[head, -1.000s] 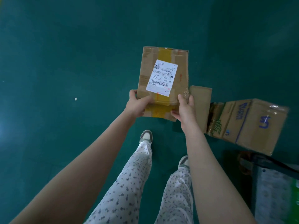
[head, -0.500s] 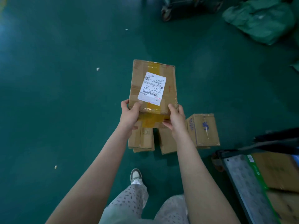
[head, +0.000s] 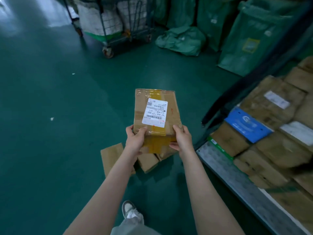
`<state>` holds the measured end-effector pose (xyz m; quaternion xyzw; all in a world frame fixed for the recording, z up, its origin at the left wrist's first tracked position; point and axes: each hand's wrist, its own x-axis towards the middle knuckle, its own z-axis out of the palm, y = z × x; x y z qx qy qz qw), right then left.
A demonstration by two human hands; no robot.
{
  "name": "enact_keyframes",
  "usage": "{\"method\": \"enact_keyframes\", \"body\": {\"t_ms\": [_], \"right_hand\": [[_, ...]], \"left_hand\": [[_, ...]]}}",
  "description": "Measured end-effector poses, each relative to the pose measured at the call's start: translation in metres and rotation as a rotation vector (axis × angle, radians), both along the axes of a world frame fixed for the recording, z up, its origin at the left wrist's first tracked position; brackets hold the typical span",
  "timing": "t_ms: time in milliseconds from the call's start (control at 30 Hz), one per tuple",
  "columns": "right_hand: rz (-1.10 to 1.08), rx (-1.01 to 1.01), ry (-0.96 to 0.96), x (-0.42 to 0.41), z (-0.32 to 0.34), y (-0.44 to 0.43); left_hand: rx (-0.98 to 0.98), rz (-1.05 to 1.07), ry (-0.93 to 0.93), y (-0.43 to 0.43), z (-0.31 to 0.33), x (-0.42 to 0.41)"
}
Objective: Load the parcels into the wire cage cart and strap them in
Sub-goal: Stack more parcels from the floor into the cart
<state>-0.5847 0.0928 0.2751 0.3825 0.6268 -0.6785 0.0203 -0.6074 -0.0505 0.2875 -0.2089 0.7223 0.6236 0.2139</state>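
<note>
Both hands grip one taped cardboard parcel [head: 171, 109] at its near end, just right of the frame's centre and held above the floor. The left hand [head: 135, 139] wraps the near-left corner with the thumb on top, and the right hand [head: 182, 139] clasps the near-right corner. Its white label [head: 155, 111] faces up. The wire cage cart [head: 237, 183] fills the right edge of the frame, and many parcels [head: 271, 133] already lie packed in it, so loading looks well under way. The held parcel is not yet inside; it hangs near the cart's grey edge, to the left of it. At least two more boxes [head: 147, 161] lie on the green floor [head: 50, 150] directly below the hands, waiting their turn. No strap shows across the load, so I judge the strapping not begun. How much room the cart has left cannot be told from here
</note>
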Motion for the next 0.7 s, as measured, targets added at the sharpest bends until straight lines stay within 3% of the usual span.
{"method": "enact_keyframes", "body": {"t_ms": [700], "right_hand": [[-0.598, 0.077, 0.050, 0.275, 0.048, 0.204]], "left_hand": [[0.108, -0.552, 0.099, 0.245, 0.048, 0.198]]}}
